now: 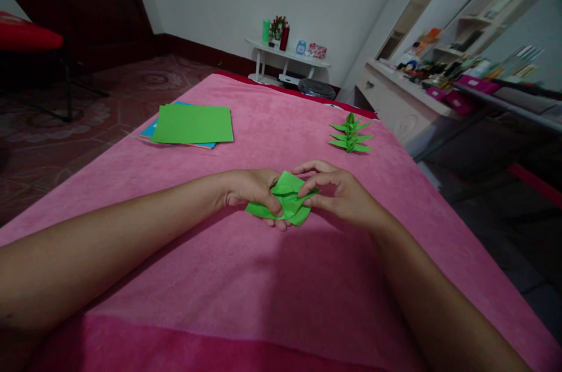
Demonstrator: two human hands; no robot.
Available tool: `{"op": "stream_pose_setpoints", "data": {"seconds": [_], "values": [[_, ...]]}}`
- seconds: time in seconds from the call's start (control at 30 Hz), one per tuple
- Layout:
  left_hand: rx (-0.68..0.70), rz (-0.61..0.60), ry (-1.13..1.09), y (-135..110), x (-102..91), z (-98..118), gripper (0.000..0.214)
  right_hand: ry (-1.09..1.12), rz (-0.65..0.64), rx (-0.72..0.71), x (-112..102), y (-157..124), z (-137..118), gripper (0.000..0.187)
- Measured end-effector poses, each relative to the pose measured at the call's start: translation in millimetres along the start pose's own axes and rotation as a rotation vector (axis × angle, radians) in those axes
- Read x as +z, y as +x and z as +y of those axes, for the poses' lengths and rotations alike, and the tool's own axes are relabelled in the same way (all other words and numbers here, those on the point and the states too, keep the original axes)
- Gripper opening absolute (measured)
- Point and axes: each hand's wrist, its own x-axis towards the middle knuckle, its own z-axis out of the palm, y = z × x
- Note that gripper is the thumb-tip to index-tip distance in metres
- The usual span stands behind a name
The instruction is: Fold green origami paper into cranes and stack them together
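A partly folded piece of green paper (pixel 287 196) is held just above the pink cloth (pixel 246 278) in the middle of the view. My left hand (pixel 252 189) grips its left side, thumb pressed on top and fingers curled under. From the right, my right hand (pixel 340 192) pinches the paper's right edge between thumb and fingertips. Both hands are closed on the same piece.
A stack of flat paper sheets, green on top (pixel 193 124) with blue beneath, lies at the far left of the cloth. A finished green folded figure with pointed leaves (pixel 351 135) sits at the far right. A white shelf (pixel 287 56) and a cluttered dresser (pixel 404 103) stand beyond.
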Motion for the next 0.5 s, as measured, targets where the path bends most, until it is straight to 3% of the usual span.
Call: {"op": "stream_pose_setpoints", "data": {"seconds": [0.3,0.37,0.5], "values": [[-0.051,0.063,0.114,0,-4.3,-3,0.033,0.015,-0.134,0.031,0,-4,9,0.011],[-0.065,0.097,0.111,0,-3.0,-2,0.032,0.046,-0.101,0.044,1,-4,9,0.012],[-0.064,0.198,0.089,0,-2.4,1,0.031,0.018,0.081,0.077,4,-3,12,0.011]]}}
